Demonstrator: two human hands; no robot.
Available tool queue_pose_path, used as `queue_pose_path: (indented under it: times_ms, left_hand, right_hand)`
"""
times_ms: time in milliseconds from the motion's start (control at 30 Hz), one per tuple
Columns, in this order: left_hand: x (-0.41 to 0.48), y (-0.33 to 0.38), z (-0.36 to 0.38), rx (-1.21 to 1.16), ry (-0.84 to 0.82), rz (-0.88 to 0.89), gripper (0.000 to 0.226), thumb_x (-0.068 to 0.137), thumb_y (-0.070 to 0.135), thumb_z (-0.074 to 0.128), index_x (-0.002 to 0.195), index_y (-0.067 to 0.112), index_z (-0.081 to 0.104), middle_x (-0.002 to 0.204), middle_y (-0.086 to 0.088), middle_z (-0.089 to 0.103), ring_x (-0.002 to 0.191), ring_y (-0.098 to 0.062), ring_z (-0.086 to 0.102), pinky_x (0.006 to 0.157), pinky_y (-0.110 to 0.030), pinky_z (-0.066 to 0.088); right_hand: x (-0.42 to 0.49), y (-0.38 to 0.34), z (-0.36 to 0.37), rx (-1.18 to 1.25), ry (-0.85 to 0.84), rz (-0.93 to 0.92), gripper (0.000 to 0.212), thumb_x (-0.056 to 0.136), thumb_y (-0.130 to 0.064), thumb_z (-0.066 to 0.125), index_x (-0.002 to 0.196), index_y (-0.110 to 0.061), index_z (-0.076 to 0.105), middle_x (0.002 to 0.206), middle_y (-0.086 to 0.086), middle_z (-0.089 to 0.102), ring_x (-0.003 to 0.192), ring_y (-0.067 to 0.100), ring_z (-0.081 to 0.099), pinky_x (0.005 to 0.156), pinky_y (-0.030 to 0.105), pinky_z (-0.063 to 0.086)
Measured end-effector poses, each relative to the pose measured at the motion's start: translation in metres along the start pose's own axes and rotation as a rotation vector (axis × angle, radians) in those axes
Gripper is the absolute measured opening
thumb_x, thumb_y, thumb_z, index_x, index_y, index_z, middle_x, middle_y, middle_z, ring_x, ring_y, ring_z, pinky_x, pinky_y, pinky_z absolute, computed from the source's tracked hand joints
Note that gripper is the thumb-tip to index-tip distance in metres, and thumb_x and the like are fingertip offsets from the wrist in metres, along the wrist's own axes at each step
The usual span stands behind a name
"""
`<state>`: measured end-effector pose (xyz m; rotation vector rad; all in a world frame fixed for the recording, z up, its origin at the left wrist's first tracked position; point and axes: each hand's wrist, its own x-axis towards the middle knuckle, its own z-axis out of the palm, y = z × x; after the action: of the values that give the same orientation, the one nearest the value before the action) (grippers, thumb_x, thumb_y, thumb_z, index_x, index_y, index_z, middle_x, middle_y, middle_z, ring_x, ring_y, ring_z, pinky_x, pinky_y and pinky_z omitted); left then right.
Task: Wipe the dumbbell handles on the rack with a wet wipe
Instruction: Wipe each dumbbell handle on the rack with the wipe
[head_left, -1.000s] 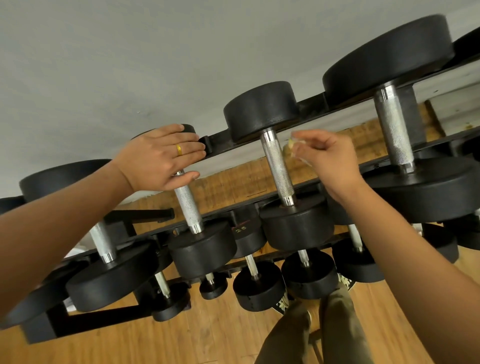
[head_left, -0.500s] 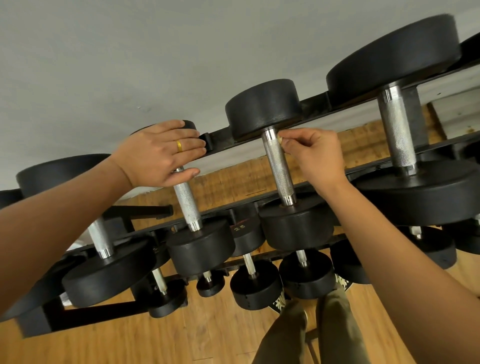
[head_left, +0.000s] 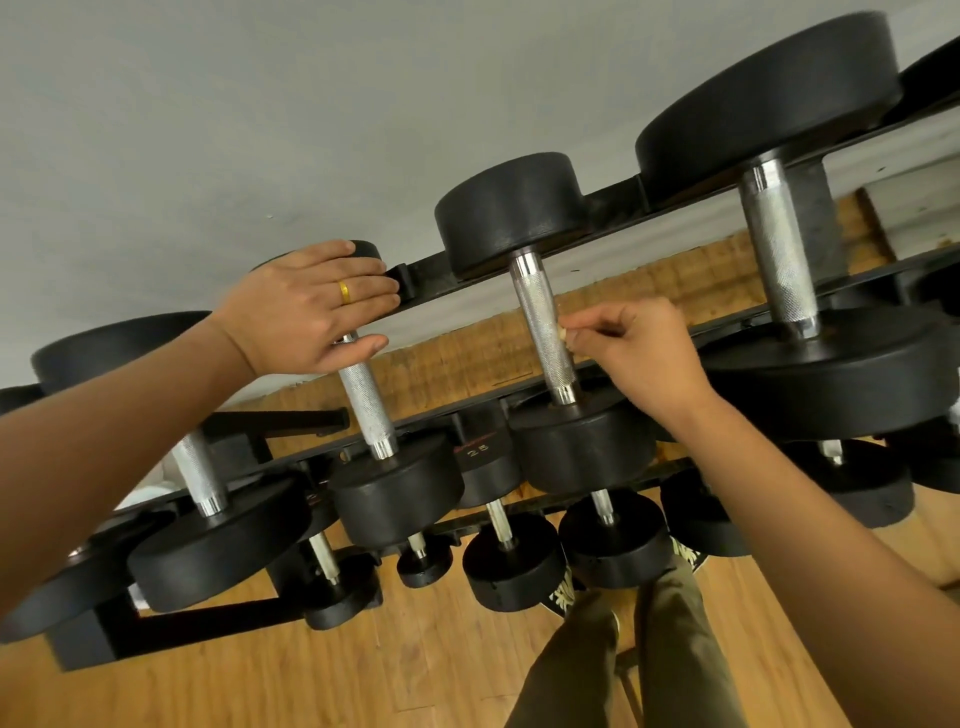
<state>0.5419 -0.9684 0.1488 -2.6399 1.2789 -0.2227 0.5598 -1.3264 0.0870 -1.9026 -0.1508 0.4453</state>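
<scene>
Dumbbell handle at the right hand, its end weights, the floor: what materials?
The handle that the right hand touches with a wipe: metal, likely steel; bright silver, fine knurled grid, smooth polished collars. The end weights: matte black, slightly pitted, probably rubber coating or painted iron; cannot tell which. The floor: wood planks or wood-look laminate; grain and seams, mild sheen.

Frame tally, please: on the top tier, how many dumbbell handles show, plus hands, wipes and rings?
Top-tier dumbbell handles showing: 4
Hands, left hand and right hand: 2
Wet wipe, pinched by the right hand: 1
Gold ring, on the left hand: 1
Total: 8
</scene>
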Motion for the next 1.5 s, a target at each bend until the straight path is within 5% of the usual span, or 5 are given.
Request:
queue_pose_path:
  times_ms: [300, 867, 1000, 1167, 1500]
  left_hand:
    - [-0.001, 0.0, 0.0, 0.012, 0.007, -0.001, 0.042, 0.104, 0.036, 0.057, 0.123, 0.003, 0.072, 0.124, -0.016, 0.072, 0.121, -0.034, 0.067, 0.111, -0.05, 0.045]
    - [-0.001, 0.001, 0.0, -0.005, 0.009, -0.01, 0.042, 0.103, 0.037, 0.059, 0.122, 0.003, 0.072, 0.124, -0.016, 0.072, 0.121, -0.034, 0.067, 0.111, -0.05, 0.045]
    - [-0.001, 0.001, 0.0, -0.004, 0.003, -0.012, 0.044, 0.103, 0.039, 0.057, 0.123, 0.003, 0.072, 0.124, -0.016, 0.072, 0.121, -0.034, 0.066, 0.111, -0.051, 0.045]
    - [-0.001, 0.0, 0.001, -0.008, -0.004, -0.011, 0.045, 0.104, 0.04, 0.056, 0.124, 0.002, 0.071, 0.125, -0.017, 0.071, 0.122, -0.035, 0.066, 0.112, -0.051, 0.044]
    - [-0.002, 0.001, 0.001, 0.008, 0.013, -0.022, 0.043, 0.102, 0.039, 0.06, 0.123, 0.003, 0.072, 0.124, -0.015, 0.072, 0.121, -0.033, 0.066, 0.112, -0.05, 0.044]
  right_hand:
    - [-0.002, 0.002, -0.005, 0.015, -0.018, 0.031, 0.015, 0.086, -0.014, 0.076, 0.098, -0.022, 0.074, 0.091, -0.008, 0.074, 0.084, 0.001, 0.07, 0.081, 0.015, 0.054]
    - [-0.01, -0.002, -0.02, -0.219, -0.259, 0.085, 0.014, 0.083, -0.01, 0.079, 0.088, -0.022, 0.078, 0.092, -0.013, 0.075, 0.092, -0.002, 0.068, 0.095, 0.021, 0.051]
    - [0.006, -0.016, -0.015, -0.043, -0.072, 0.017, 0.009, 0.087, -0.015, 0.076, 0.093, -0.021, 0.077, 0.095, -0.014, 0.074, 0.091, -0.006, 0.068, 0.087, 0.012, 0.051]
    - [0.034, -0.034, 0.007, 0.035, 0.132, -0.109, 0.018, 0.09, -0.018, 0.073, 0.108, -0.015, 0.077, 0.099, -0.009, 0.075, 0.094, 0.0, 0.07, 0.093, 0.024, 0.055]
    - [0.005, -0.017, 0.014, -0.158, 0.13, -0.11, 0.011, 0.088, -0.015, 0.074, 0.098, -0.018, 0.079, 0.094, -0.01, 0.074, 0.092, 0.007, 0.069, 0.096, 0.043, 0.054]
